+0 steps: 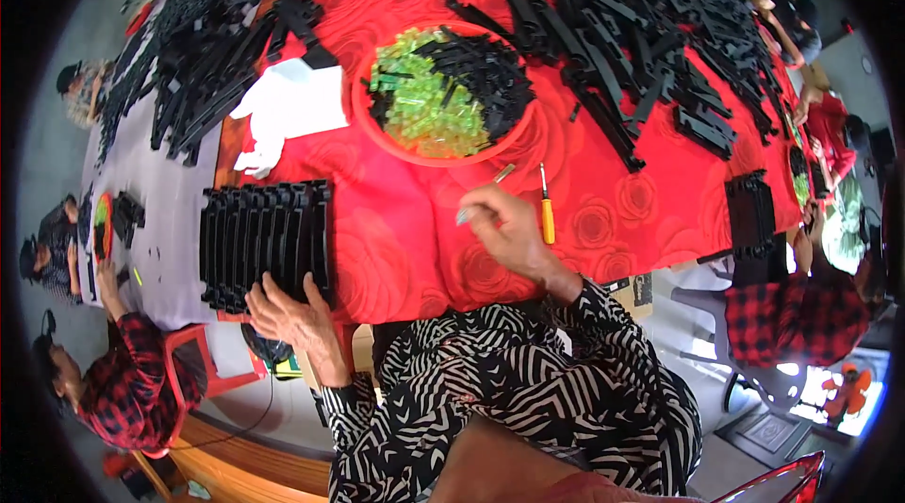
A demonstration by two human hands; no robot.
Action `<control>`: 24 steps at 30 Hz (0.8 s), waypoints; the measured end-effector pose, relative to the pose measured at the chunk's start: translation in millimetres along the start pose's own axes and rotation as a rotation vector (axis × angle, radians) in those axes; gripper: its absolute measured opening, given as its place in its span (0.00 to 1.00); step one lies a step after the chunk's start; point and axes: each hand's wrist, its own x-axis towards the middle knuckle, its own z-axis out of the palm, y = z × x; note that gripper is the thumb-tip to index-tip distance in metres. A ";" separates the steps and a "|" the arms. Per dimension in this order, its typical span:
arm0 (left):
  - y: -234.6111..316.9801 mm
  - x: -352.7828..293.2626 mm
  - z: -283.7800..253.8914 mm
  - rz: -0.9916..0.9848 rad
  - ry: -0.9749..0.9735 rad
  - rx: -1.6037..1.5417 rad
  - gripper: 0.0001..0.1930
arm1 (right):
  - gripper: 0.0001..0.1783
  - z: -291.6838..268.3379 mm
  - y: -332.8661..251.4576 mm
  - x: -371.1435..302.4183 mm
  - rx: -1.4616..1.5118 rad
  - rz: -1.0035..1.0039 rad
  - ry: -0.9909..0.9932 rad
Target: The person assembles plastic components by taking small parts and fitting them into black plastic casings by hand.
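My left hand point(290, 316) lies with fingers spread on the near edge of a row of long black plastic parts point(259, 234), packed side by side at the left. Above the red cloth, my right hand point(512, 231) is closed in a pinch. A tiny pale teal spot shows at its fingertips, too small to name. Just right of that hand lies a screwdriver point(547, 215) with a yellow handle. Beyond it is a small metallic piece point(504, 173). A round orange-red basin point(363, 116) holds small clear yellow-green pieces point(429, 116) and small black pieces point(490, 79).
Loose black parts point(622, 32) are heaped at the far right, with another heap point(207, 60) at the far left. A white cloth or bag point(297, 102) lies left of the basin. People point(123, 380) sit around the table; a stack of black parts point(750, 211) stands at the right edge.
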 end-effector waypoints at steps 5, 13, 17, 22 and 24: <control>25.3 -8.5 -23.1 0.099 0.119 -0.246 0.25 | 0.10 -86.8 25.0 31.1 -0.611 -0.111 0.534; 63.8 -30.5 -10.9 0.335 -0.147 -0.683 0.10 | 0.15 -163.6 110.1 12.4 -1.395 0.177 0.520; 64.6 -35.6 -2.3 0.288 -0.176 -0.766 0.09 | 0.10 -168.2 110.3 11.2 -1.374 0.123 0.461; 67.7 -34.6 3.3 0.272 -0.178 -0.831 0.08 | 0.05 -183.4 111.5 -2.5 -1.133 0.117 0.585; 66.3 -36.1 5.4 0.248 -0.178 -0.819 0.08 | 0.07 -183.4 107.6 -8.7 -1.018 0.139 0.522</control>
